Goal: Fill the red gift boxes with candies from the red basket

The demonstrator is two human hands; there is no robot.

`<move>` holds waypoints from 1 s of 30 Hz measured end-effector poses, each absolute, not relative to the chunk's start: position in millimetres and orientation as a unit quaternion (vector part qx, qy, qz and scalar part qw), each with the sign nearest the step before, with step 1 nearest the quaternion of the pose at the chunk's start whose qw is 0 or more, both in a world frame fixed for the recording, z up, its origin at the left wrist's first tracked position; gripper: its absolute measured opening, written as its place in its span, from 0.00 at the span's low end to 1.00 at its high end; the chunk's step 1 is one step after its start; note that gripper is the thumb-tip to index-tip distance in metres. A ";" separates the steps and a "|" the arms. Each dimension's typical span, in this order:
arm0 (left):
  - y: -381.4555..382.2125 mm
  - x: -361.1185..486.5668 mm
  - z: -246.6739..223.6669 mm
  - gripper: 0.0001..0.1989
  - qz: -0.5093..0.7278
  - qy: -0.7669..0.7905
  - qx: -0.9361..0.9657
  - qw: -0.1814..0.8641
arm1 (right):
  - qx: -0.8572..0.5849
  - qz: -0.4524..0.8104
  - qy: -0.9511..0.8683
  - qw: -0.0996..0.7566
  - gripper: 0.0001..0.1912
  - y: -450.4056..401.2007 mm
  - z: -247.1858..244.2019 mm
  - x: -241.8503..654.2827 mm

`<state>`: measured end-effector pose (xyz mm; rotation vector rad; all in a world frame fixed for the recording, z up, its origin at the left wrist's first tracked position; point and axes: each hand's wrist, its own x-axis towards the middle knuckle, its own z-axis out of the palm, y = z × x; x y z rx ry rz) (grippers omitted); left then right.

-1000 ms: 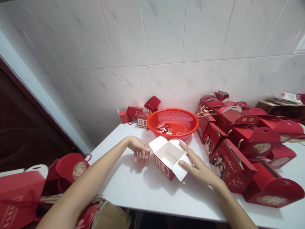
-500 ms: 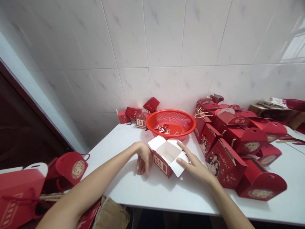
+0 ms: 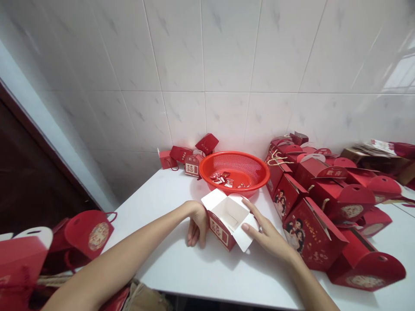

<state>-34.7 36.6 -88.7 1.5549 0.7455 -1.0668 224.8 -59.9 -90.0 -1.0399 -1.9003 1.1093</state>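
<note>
Pale marbled tiles (image 3: pixel 227 52) cover the wall across the upper frame, with a dark brown door (image 3: pixel 29 181) at the left edge. Below the wall, a white table (image 3: pixel 168 268) fills the lower middle and runs on to the right.

Just below the centre of the frame, an open box (image 3: pixel 219 231) stands upright on the table. Its front is red with a pale printed panel, its inside is white, and its flaps are spread outward.

On its right side lies the right hand (image 3: pixel 267 235), thumb on the near right flap and forefinger reaching to the far corner, the two spread well apart. Its other fingers are partly hidden, so I cannot tell whether they clamp the box. The left hand (image 3: pixel 198 224) is just beside the box's left side, wrist bent, thumb and fingers hanging down loosely and slightly apart; whether it touches the box I cannot tell.

Directly behind the box sits a red plastic basket (image 3: pixel 233 159) with small red packets (image 3: pixel 222 178) lying in it. Left of the basket, near the wall, is a cluster of little red boxes (image 3: pixel 193 166). Many larger red gift boxes (image 3: pixel 343 201) crowd the right side, some stacked, and the front ones show a printed couple. At the lower left are a red box with a round emblem (image 3: pixel 90 233) and a red carton (image 3: pixel 22 263), with brown cardboard (image 3: pixel 144 298) near the bottom edge.
</note>
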 end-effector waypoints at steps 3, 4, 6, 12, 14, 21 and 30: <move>39.9 -33.6 -96.1 0.23 -0.447 0.323 0.640 0.535 | -0.408 0.427 -0.736 0.330 0.41 -60.3 -88.8 224.9; 40.3 -33.7 -97.4 0.22 -0.447 0.335 0.633 0.536 | -0.410 0.426 -0.738 0.326 0.41 -60.5 -88.5 224.9; 40.3 -34.5 -98.2 0.20 -0.438 0.357 0.623 0.541 | -0.412 0.427 -0.740 0.317 0.41 -60.7 -88.0 225.0; 39.3 -38.4 -96.3 0.19 -0.351 0.306 0.684 0.561 | -0.423 0.405 -0.751 0.304 0.40 -61.3 -89.5 226.8; 40.0 -38.7 -97.2 0.18 -0.366 0.320 0.676 0.553 | -0.425 0.395 -0.759 0.296 0.40 -61.1 -91.2 227.3; 41.6 -37.1 -97.2 0.12 -0.436 0.380 0.607 0.546 | -0.423 0.371 -0.776 0.284 0.40 -58.9 -98.3 227.6; 41.3 -37.4 -93.9 0.08 -0.437 0.395 0.599 0.542 | -0.428 0.365 -0.779 0.278 0.40 -59.3 -98.6 228.5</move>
